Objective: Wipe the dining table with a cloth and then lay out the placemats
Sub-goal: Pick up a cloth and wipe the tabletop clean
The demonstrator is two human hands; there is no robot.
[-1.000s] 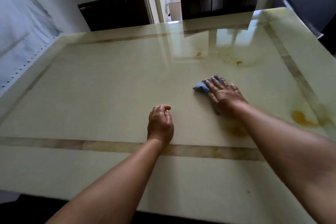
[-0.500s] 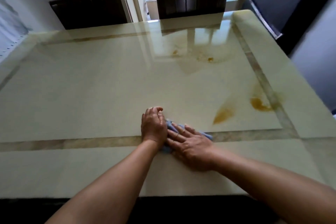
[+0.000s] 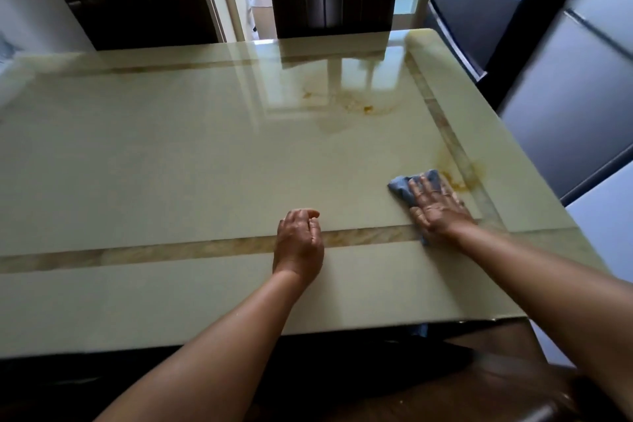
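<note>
A glossy cream dining table point(image 3: 171, 164) with a brown inlaid border fills the view. My right hand point(image 3: 436, 207) lies flat with straight fingers on a blue cloth point(image 3: 402, 188) and presses it onto the table near the right border. An orange-brown smear point(image 3: 457, 178) lies just beyond the cloth, and a fainter stain point(image 3: 356, 106) sits farther back. My left hand point(image 3: 299, 241) rests on the table over the near border strip with fingers curled and nothing in it. No placemats are in view.
Two dark chair backs stand behind the far edge, one at the left point(image 3: 140, 15) and one at the centre point(image 3: 334, 3). A grey cabinet front point(image 3: 565, 96) stands close along the table's right side. A brown chair seat point(image 3: 496, 377) is below the near right corner.
My right hand slid the cloth from beside my left hand out to the right, up to the orange smear. My left hand stayed put. The view shifted.
</note>
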